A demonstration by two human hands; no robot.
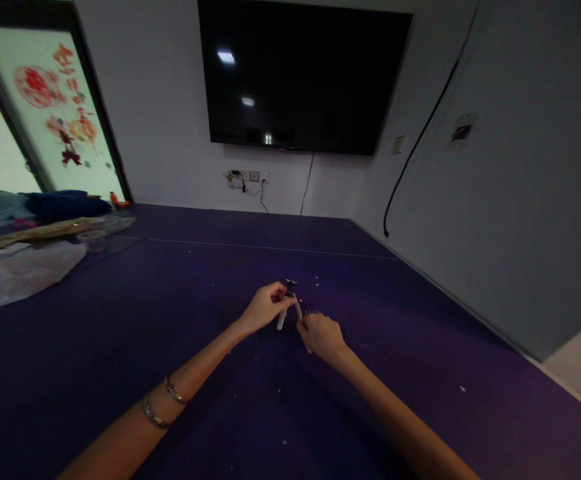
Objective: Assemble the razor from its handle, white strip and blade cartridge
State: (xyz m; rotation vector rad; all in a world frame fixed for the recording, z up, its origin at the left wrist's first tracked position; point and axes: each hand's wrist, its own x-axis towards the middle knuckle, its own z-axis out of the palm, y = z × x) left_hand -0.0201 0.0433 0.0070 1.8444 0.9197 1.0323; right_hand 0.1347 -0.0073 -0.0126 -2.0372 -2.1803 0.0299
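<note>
Over the dark purple tabletop (pixel 210 387), both my hands are on a small object with a black top (pixel 290 285) and white leg-like parts, somewhat like a mini tripod. My left hand (pixel 263 308) pinches it just below the black top, thumb and fingers closed. One white leg (pixel 281 321) points down beneath the left fingertips. A second white strip (pixel 298 307) slants down into my right hand (pixel 323 335), whose fingers are curled round it. The strip's lower end shows below that hand. How the pieces join is hidden by my fingers.
Small white scraps (pixel 462 389) are scattered over the table. At the far left lie a translucent plastic sheet (pixel 25 273), dark blue cloth (pixel 68 205) and a clear cup (pixel 93 240). A black cable (pixel 410 153) hangs along the right wall; a television (pixel 305 77) hangs ahead.
</note>
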